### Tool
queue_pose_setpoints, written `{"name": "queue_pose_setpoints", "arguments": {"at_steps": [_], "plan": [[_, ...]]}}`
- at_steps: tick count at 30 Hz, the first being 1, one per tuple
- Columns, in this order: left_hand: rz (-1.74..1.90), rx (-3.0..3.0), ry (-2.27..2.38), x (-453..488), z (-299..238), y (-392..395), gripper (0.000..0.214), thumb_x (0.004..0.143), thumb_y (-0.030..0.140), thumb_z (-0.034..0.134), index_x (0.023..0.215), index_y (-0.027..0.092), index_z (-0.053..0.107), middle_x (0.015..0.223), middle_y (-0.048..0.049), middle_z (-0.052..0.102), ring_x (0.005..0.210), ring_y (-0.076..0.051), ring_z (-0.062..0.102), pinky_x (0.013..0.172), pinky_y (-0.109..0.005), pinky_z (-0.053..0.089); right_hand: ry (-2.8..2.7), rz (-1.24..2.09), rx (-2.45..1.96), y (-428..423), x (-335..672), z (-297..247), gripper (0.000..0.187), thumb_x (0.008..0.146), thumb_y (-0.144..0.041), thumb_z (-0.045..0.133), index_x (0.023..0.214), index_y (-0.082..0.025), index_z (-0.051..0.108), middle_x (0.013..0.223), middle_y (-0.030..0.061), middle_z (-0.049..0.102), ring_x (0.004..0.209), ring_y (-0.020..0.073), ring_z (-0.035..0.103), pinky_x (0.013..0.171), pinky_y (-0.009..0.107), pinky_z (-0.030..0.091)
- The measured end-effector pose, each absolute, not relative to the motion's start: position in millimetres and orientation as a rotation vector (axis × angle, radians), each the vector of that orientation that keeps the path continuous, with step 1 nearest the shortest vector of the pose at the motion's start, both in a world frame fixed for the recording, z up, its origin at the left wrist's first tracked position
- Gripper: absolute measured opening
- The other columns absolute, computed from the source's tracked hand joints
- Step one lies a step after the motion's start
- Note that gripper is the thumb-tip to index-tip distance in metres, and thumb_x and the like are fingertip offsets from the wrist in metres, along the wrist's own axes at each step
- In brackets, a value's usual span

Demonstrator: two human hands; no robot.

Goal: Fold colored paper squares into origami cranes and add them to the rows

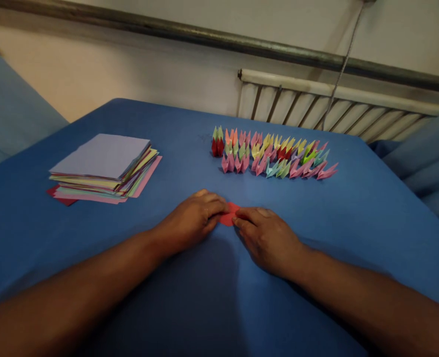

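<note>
A small folded piece of red paper (228, 217) lies on the blue tabletop between my two hands. On its left side, my left hand (200, 215) has its fingers closed on the edge, hiding that part of the paper. From the right, my right hand (266, 235) pinches the opposite edge between thumb and fingers. Between the fingertips only the middle of the paper shows, so its full shape is hidden. Both forearms rest low over the table's near side.
Beyond the hands stand rows of folded paper cranes (275, 153) in several colours. At the left lies a tall stack of coloured paper sheets (100, 156). The blue-covered table (371, 208) ends near a wall with a radiator (297, 99) and a pipe (219, 37).
</note>
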State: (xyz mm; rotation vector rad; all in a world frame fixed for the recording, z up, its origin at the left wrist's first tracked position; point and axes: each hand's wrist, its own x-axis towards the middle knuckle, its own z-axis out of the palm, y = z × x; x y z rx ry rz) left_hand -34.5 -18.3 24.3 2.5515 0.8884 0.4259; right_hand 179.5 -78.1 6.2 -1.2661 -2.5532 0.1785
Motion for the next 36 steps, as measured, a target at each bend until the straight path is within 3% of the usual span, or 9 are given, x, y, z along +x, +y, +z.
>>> {"name": "queue_pose_setpoints", "arguments": {"at_steps": [4, 10, 15, 20, 24, 32, 36], "plan": [[0.398, 2.559, 0.816, -36.0, 26.4, -18.0, 0.022, 0.089, 0.017, 0.049, 0.099, 0.022, 0.068, 0.1, -0.0036, 0.068, 0.095, -0.018, 0.059, 0.089, -0.035, 0.044, -2.549, 0.177, -1.266, -77.4, 179.2, 5.1, 0.032, 0.097, -0.02, 0.042, 0.123, -0.021, 0.06, 0.119, 0.0092, 0.063, 0.103, 0.0243, 0.057, 0.088, 0.041, 0.048], [0.404, 2.522, 1.021, -30.0, 19.0, -11.2, 0.02, 0.091, 0.032, 0.052, 0.096, 0.019, 0.067, 0.089, -0.004, 0.066, 0.085, -0.018, 0.06, 0.082, -0.034, 0.047, -2.591, 0.15, -1.226, -76.3, 178.6, 5.6, 0.034, 0.098, -0.02, 0.039, 0.127, -0.018, 0.057, 0.136, 0.009, 0.055, 0.113, 0.0258, 0.053, 0.092, 0.043, 0.045], [0.509, 2.58, 1.123, -23.8, 6.1, -2.9, 0.029, 0.088, 0.032, 0.058, 0.113, 0.018, 0.064, 0.123, -0.0098, 0.06, 0.113, -0.024, 0.053, 0.1, -0.044, 0.04, -2.608, 0.133, -1.218, -75.7, 177.3, 6.0, 0.033, 0.098, -0.02, 0.039, 0.124, -0.017, 0.059, 0.129, 0.0094, 0.06, 0.109, 0.0256, 0.054, 0.091, 0.043, 0.045], [0.508, 2.464, 1.087, -24.3, 7.5, -1.0, 0.015, 0.086, 0.027, 0.06, 0.097, 0.02, 0.067, 0.122, -0.0063, 0.062, 0.112, -0.022, 0.055, 0.099, -0.043, 0.042, -2.574, 0.139, -1.236, -77.2, 176.6, 5.0, 0.032, 0.097, -0.019, 0.041, 0.123, -0.017, 0.059, 0.125, 0.01, 0.061, 0.106, 0.0254, 0.055, 0.09, 0.043, 0.046], [0.549, 2.427, 1.031, -26.6, 7.9, -2.5, 0.01, 0.085, 0.023, 0.06, 0.093, 0.021, 0.067, 0.12, -0.0048, 0.063, 0.111, -0.02, 0.055, 0.099, -0.041, 0.042, -2.544, 0.113, -1.271, -78.4, 176.3, 6.3, 0.032, 0.098, -0.021, 0.04, 0.123, -0.019, 0.059, 0.14, 0.0121, 0.051, 0.111, 0.0277, 0.054, 0.09, 0.045, 0.046], [0.523, 2.496, 1.004, -37.0, 10.8, -3.1, 0.016, 0.088, 0.028, 0.057, 0.093, 0.021, 0.07, 0.116, -0.006, 0.065, 0.111, -0.021, 0.056, 0.096, -0.041, 0.044, -2.628, 0.111, -1.236, -76.4, 178.7, 4.4, 0.034, 0.096, -0.017, 0.041, 0.126, -0.017, 0.057, 0.136, 0.0095, 0.056, 0.111, 0.0282, 0.052, 0.089, 0.046, 0.045], [0.476, 2.599, 0.796, -35.9, 17.9, -5.2, 0.021, 0.091, 0.033, 0.056, 0.106, 0.024, 0.068, 0.114, -0.0046, 0.067, 0.11, -0.02, 0.057, 0.098, -0.039, 0.04, -2.627, 0.104, -1.243, -76.2, 179.4, 3.3, 0.034, 0.095, -0.019, 0.043, 0.126, -0.018, 0.057, 0.137, 0.0086, 0.056, 0.111, 0.0274, 0.053, 0.09, 0.045, 0.045]]}}
